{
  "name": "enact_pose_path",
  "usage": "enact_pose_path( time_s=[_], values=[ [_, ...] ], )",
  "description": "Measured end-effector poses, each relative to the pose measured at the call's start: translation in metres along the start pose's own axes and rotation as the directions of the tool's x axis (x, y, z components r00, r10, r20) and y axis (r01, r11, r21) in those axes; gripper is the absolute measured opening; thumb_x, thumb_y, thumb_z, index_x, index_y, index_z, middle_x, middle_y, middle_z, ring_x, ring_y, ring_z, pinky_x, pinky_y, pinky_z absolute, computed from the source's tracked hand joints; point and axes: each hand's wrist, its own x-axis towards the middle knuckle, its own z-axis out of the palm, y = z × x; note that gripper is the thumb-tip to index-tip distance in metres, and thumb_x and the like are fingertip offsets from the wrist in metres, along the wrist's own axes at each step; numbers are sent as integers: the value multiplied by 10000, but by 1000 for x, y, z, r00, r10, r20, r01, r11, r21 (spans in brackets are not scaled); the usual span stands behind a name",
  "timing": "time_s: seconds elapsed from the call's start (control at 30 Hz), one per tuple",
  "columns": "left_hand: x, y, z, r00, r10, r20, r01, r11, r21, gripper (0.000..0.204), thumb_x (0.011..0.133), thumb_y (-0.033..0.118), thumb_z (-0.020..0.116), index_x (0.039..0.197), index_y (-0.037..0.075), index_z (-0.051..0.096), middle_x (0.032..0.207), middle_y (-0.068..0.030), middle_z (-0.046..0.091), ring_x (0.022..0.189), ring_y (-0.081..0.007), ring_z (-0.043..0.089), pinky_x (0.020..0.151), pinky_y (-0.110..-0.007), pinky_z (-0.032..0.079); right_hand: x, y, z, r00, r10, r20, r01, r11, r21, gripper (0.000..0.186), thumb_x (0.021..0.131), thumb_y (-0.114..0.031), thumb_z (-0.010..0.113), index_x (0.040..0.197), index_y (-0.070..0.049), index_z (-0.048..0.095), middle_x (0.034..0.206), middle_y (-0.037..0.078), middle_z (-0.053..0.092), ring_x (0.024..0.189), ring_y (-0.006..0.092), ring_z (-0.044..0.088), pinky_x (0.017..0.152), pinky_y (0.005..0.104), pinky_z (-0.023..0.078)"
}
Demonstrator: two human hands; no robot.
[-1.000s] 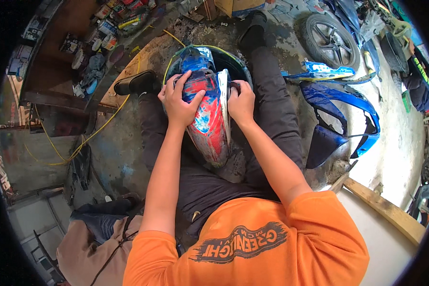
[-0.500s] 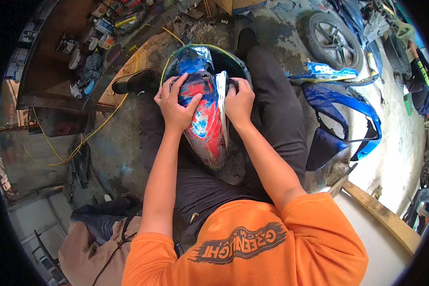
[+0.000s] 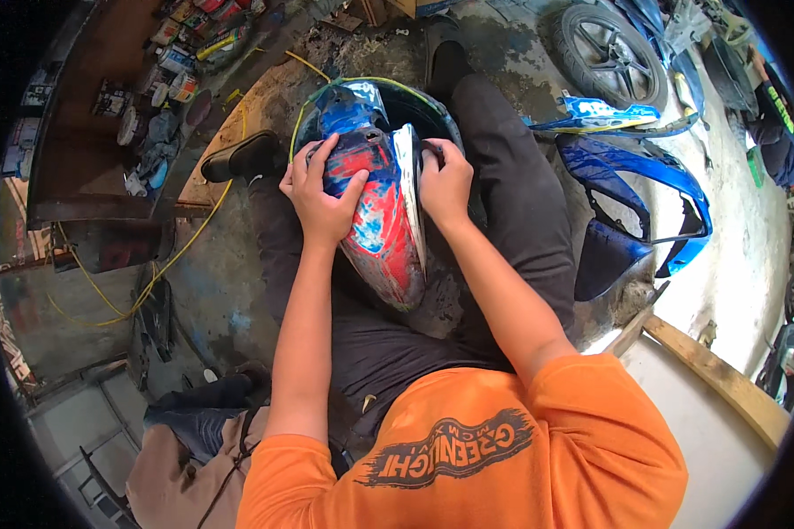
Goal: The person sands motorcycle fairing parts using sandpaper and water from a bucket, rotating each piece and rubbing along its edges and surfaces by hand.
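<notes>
A motorcycle front fender [image 3: 376,234], its paint worn into red, blue and white patches, lies lengthwise between my thighs. Its far end rests over a dark round tub [image 3: 421,99]. My left hand [image 3: 319,198] grips the fender's left side, thumb on top and fingers spread toward the far edge. On the opposite side, my right hand [image 3: 446,183] is closed at the pale side rim, fingers bent. Something dark shows between its thumb and forefinger; whether it is a separate piece or part of the fender I cannot tell.
Blue fairing panels [image 3: 631,207] and a spoked wheel [image 3: 610,63] lie to the right. A wooden cabinet [image 3: 88,207] with cans and bottles stands at the far left. A yellow hose [image 3: 185,251] crosses the floor. A wooden beam [image 3: 719,375] is at lower right.
The whole view has shifted slightly. Both hands keep almost the same hold on the fender, which stays in place over the tub.
</notes>
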Motion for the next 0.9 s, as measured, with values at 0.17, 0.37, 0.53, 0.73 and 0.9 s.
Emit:
enact_pose_path(
  time_s=[0.17,0.37,0.53,0.73,0.9],
  values=[
    [-5,-5,-6,1000,-5,14,4,1000,10,717,821,390,892,1472,176,682,1431,-134,650,1385,-333,572,1225,-496,289,-14,-31,-5,999,-9,38,9,1000,1,161,951,-14,693,1085,31,771,1079,245,782,986,421,765,890,445,591],
    [0,-5,-2,1000,8,23,-9,1000,29,726,821,381,894,1479,166,675,1435,-130,649,1388,-327,573,1226,-495,290,-5,-7,-2,995,90,36,-90,996,12,160,959,-19,697,1090,25,778,1070,235,785,986,404,772,889,435,590],
    [-2,-6,-4,1000,-10,12,10,1000,0,714,815,432,894,1455,189,692,1417,-132,649,1372,-324,580,1232,-523,264,-20,-24,-9,998,43,42,-48,992,118,153,967,-31,705,1091,19,780,1074,220,788,983,392,776,891,431,588],
    [-4,-4,-5,1000,-6,20,6,999,37,723,826,369,894,1482,166,668,1427,-135,652,1386,-333,573,1222,-495,301,-34,-34,-17,999,7,50,-11,997,82,142,953,6,707,1077,14,776,1061,221,780,1001,401,772,890,432,590],
    [2,2,0,999,15,33,-16,999,35,736,827,384,893,1490,167,661,1432,-141,648,1389,-336,571,1222,-495,302,-19,4,-13,993,106,51,-106,994,4,156,946,31,695,1081,19,773,1076,221,777,1007,397,771,882,426,587]
  ],
)
